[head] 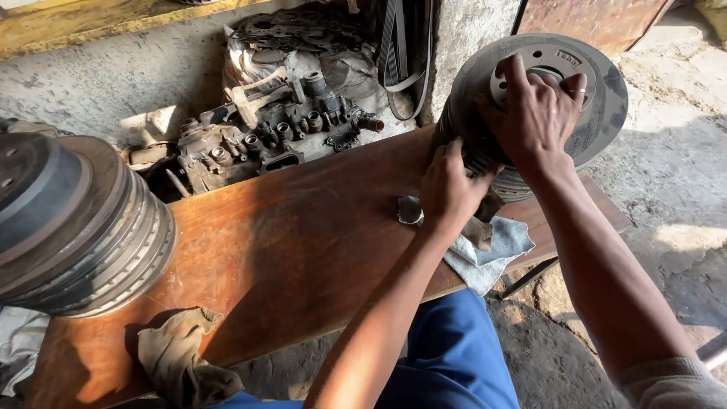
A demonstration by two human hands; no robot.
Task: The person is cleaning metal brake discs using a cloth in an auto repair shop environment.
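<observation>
Right hand [539, 113] spreads its fingers over the hub of the brake disc [598, 102], tilted on edge at the bench's [288, 250] two o'clock corner. Left hand [448, 189] curls, apparently gripping a cloth [492, 254] against the rim.

Wooden bench [288, 250] bears brake discs [76, 227], rags [182, 356].
</observation>
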